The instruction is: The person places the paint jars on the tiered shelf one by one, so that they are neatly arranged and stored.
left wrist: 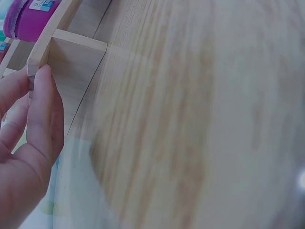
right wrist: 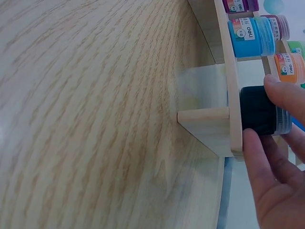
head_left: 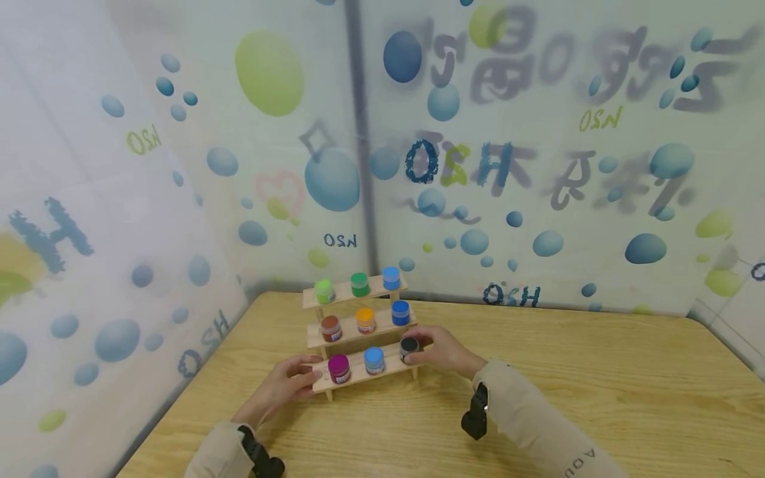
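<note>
A three-tier wooden rack (head_left: 358, 336) stands on the table, with small paint jars on each step. At the right end of its lowest step, my right hand (head_left: 443, 348) pinches a black paint jar (right wrist: 259, 110) between thumb and fingers; the jar's base is at the board. My left hand (head_left: 285, 385) grips the left end of that same step, fingers on both sides of the board's edge (left wrist: 40, 52). Beside the left hand sits a purple paint jar (head_left: 339, 369), and a light blue one (head_left: 374, 360) stands in the middle of the step.
On the middle step are brown (head_left: 331, 328), orange (head_left: 366, 320) and dark blue (head_left: 400, 313) jars. The top step bears light green (head_left: 325, 291), green (head_left: 360, 284) and blue (head_left: 391, 278) jars. Behind the wooden table (head_left: 538, 372) hangs a printed curtain (head_left: 538, 166).
</note>
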A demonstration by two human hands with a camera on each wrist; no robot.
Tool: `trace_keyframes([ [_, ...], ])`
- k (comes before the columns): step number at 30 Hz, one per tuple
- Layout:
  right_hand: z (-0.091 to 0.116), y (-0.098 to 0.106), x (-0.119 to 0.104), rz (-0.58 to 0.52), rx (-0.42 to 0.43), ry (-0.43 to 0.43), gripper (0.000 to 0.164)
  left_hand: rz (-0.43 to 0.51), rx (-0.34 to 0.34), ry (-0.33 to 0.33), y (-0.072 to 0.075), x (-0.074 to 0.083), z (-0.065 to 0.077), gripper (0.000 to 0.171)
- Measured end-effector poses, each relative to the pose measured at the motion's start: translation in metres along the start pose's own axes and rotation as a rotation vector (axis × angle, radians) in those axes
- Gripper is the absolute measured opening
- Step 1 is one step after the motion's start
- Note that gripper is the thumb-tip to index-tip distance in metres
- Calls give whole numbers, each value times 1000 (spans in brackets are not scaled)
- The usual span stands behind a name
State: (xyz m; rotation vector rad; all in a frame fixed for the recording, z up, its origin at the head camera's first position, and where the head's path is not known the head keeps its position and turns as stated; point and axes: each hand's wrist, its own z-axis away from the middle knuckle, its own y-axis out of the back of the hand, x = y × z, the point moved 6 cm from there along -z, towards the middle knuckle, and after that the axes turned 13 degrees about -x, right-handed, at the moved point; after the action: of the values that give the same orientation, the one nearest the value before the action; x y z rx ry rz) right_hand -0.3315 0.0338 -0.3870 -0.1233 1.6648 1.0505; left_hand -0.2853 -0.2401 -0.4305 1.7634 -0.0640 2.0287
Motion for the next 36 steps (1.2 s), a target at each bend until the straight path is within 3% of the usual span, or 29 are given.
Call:
trace_keyframes([
  [36,4,-3,4,-20,43,2,42,49,-17,-14,-1,-1,-1,43],
])
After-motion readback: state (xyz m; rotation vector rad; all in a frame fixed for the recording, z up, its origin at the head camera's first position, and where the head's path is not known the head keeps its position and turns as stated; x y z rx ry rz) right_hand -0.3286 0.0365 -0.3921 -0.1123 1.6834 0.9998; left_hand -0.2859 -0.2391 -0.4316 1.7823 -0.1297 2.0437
